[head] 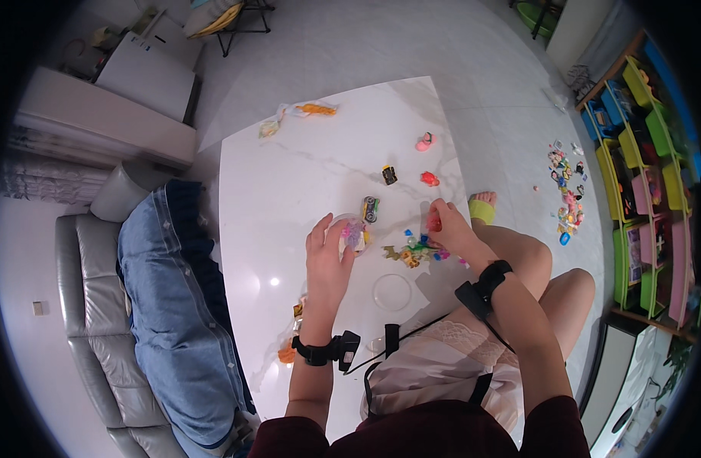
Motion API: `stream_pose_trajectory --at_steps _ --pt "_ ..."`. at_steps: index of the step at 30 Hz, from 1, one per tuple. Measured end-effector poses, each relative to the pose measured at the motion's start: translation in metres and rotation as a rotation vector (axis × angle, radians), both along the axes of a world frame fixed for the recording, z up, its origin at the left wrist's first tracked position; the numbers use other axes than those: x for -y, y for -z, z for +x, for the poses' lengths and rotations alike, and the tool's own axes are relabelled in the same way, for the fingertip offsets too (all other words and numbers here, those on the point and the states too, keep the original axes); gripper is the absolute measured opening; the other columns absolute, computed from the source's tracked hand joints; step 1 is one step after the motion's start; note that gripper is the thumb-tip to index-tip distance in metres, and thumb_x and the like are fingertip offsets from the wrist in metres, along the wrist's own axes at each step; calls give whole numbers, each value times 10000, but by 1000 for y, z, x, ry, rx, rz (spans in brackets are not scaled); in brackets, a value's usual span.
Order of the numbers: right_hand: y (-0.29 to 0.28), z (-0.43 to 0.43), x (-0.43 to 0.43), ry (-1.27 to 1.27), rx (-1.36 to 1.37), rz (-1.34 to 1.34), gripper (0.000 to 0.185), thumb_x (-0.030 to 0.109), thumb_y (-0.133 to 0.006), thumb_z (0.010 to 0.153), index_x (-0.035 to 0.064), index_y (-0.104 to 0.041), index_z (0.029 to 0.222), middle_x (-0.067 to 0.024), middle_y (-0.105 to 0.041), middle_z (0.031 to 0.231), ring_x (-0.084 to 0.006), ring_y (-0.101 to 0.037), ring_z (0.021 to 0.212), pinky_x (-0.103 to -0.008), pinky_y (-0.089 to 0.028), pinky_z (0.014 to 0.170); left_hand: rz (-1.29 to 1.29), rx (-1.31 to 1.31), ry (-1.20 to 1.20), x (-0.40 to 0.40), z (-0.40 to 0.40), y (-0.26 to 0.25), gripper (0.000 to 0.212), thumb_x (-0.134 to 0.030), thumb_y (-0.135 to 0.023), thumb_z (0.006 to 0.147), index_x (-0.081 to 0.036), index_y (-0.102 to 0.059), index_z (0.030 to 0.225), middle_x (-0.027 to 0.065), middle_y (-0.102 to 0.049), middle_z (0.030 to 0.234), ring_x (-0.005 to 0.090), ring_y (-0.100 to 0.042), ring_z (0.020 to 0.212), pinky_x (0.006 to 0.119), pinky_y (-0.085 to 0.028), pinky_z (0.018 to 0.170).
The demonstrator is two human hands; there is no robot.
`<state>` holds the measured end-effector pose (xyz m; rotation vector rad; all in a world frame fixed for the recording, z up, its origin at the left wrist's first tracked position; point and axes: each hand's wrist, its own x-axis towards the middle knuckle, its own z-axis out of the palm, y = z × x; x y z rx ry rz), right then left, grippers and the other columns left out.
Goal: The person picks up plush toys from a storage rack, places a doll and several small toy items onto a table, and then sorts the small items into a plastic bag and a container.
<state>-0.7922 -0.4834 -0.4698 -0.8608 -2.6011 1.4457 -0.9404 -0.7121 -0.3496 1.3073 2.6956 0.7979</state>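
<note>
My left hand [328,246] rests at the left side of a round clear plastic container [359,220] that holds small purple, pink and yellow toys [354,236]. My right hand [450,229] has a small red toy [434,222] at its fingertips, above the right edge of a pile of small coloured toys [413,255]. Beyond the container lie a toy car [371,209] and a black and yellow toy vehicle [389,174]. A red toy [430,178] and a pink toy [425,141] are farther off. Nearer to me lies a clear round lid [392,292].
Plastic packaging with orange pieces [316,109] lies at the table's far edge, and orange items [287,350] lie beside my left forearm. More small toys [568,194] are scattered on the floor at right, near a rack of coloured bins [619,177]. Cables run from my wrist straps.
</note>
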Motion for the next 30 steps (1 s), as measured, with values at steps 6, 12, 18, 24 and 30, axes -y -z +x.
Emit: stream_pose_trajectory --at_steps 6,12,18,24,30 --pt "1 1 -3 20 12 -32 416 52 -720 715 50 -500 1068 -201 -559 973 -382 -593 896 -424 -496 809 -13 20 -8 11 1 3 777 -103 -798 732 -29 -422 1408 241 -416 1420 393 -429 1275 437 -424 1033" --pt "10 1 -11 16 -3 -193 325 96 -761 713 16 -560 956 -168 -620 848 -299 -632 775 -360 -511 699 43 242 -4 -2 -3 38 1022 -195 -863 678 6 -259 1477 257 -382 1417 419 -415 1285 452 -410 1053" --pt "-73 -13 2 173 -159 -747 259 105 -761 783 13 -582 947 -92 -643 830 -194 -649 756 -308 -517 681 70 217 36 -14 9 34 999 -169 -874 664 19 -290 1453 220 -458 1363 387 -487 1246 431 -453 1019" --pt "-101 -44 52 -57 -380 -313 226 76 -738 823 0 -575 959 -74 -647 857 -159 -639 748 -299 -520 668 97 265 73 -25 13 43 1010 -175 -865 659 26 -279 1456 250 -463 1348 413 -484 1219 464 -450 995" --pt "-114 -53 63 -110 -252 -27 193 138 -658 868 3 -599 993 -164 -640 871 -288 -654 757 -364 -514 689 134 261 91 -21 9 49 989 -177 -874 652 22 -305 1436 233 -475 1344 407 -504 1198 465 -459 978"
